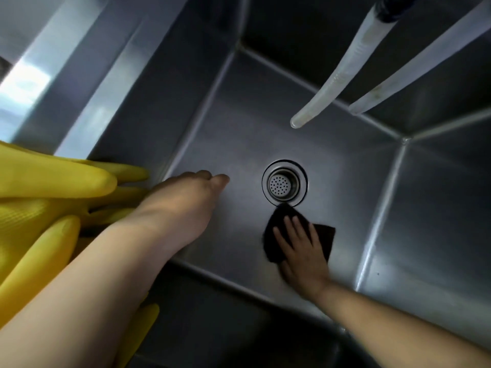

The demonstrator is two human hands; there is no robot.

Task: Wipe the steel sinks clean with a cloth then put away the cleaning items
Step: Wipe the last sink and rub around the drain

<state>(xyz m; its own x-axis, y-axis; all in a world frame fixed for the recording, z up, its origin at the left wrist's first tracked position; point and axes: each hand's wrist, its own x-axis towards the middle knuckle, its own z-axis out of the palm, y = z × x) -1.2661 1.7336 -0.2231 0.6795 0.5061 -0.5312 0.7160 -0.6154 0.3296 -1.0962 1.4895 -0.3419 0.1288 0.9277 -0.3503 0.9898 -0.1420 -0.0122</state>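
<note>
I look straight down into a deep steel sink [332, 160] with a round strainer drain [284, 184] in its floor. My right hand [301, 248] lies flat, fingers spread, pressing a dark brown cloth [322, 235] onto the sink floor just below and right of the drain. My left hand [186, 200] hangs at the sink's left rim, fingers loosely curled and holding nothing, beside yellow rubber gloves [50, 187] draped over that rim.
Two pale hoses hang over the sink from the upper right, the nearer hose [340, 75] ending above the floor behind the drain, the other hose [414, 65] to its right. A steel ledge [87, 83] runs along the left.
</note>
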